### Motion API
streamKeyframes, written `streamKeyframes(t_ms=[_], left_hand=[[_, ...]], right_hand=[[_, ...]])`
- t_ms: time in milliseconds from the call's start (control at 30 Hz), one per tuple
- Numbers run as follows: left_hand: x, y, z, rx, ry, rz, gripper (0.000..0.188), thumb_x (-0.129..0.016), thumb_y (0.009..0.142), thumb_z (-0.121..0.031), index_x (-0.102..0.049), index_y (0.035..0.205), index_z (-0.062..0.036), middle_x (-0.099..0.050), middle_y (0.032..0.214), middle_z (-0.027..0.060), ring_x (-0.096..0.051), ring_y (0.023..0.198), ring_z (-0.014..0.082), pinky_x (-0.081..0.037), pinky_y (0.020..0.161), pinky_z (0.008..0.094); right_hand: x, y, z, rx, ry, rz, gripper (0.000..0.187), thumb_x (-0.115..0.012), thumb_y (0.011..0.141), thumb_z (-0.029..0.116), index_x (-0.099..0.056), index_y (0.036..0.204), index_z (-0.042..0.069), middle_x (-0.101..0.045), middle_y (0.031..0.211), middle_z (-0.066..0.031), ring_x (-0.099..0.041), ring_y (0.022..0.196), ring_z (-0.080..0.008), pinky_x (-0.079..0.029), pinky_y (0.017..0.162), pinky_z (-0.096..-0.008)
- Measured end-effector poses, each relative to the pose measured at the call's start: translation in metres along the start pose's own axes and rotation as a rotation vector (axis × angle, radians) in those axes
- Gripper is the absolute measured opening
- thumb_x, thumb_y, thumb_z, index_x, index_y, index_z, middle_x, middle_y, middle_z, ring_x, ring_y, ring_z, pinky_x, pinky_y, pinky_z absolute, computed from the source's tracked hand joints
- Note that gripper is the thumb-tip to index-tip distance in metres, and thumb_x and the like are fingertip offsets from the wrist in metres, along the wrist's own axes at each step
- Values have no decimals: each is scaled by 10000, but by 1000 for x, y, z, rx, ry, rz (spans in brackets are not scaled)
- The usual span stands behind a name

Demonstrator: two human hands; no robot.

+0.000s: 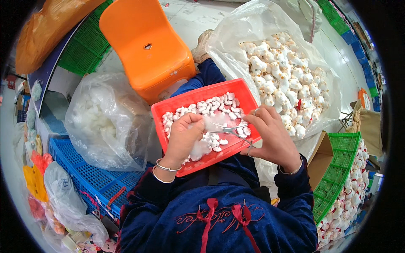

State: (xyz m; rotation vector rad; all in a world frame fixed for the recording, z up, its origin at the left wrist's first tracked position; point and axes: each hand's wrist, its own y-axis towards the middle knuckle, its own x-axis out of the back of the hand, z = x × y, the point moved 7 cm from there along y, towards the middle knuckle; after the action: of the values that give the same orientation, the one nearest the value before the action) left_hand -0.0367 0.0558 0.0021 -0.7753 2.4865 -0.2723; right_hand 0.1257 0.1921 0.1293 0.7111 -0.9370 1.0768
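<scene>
Over a red plastic tray (193, 98), my left hand (183, 134) has thumb and fingers closed on white stuffing fluff (199, 150). A second wisp of fluff shows just past its fingertips. What else may be tucked in those fingers is hidden. Slim metal forceps (230, 130) with scissor-like loops are in my right hand (270, 133), its fingers at the loops. Their jaws are spread and point left, towards my left fingertips. Many small white rounded plush pieces (217, 103) lie in the tray, which rests on my lap.
A clear bag (230, 29) of white plush figures (278, 71) stands ahead right. Ahead left are an orange chair (147, 50) and a clear bag of stuffing (95, 114). A blue crate (90, 177) sits left, a green crate (337, 168) and open carton (319, 160) right.
</scene>
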Motion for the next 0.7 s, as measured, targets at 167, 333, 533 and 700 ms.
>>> streamKeyframes(t_ms=[167,333,533,700], left_hand=[[-5,-3,0,38,-5,20,133,-680,998,-120,-686,1072,-10,-680,872,21,-563,696,45,-472,651,195],[-7,-4,-6,27,-10,58,143,-670,1005,-107,-693,1082,12,-675,854,21,-572,687,54,-478,655,206],[-10,-4,-7,39,133,91,125,-666,1001,-95,-707,1038,17,-675,821,15,-582,671,51,-476,642,218],[6,4,-4,62,120,6,109,-669,988,-115,-680,1025,-13,-669,815,15,-548,613,48,-457,566,208]], right_hand=[[-7,6,-8,30,-127,20,571,-877,660,204,-685,1185,91,-626,1074,-68,-559,1134,-285,-438,926,-429],[-15,2,-15,-35,-174,192,365,-828,728,229,-717,1052,103,-649,927,-53,-620,973,-256,-435,804,-420],[-33,2,-9,7,-128,255,385,-818,739,214,-721,1100,119,-659,926,-63,-630,961,-277,-458,810,-422],[-24,-6,-21,-20,31,220,466,-803,731,178,-671,1166,77,-651,1047,-122,-624,1028,-318,-481,906,-432]])
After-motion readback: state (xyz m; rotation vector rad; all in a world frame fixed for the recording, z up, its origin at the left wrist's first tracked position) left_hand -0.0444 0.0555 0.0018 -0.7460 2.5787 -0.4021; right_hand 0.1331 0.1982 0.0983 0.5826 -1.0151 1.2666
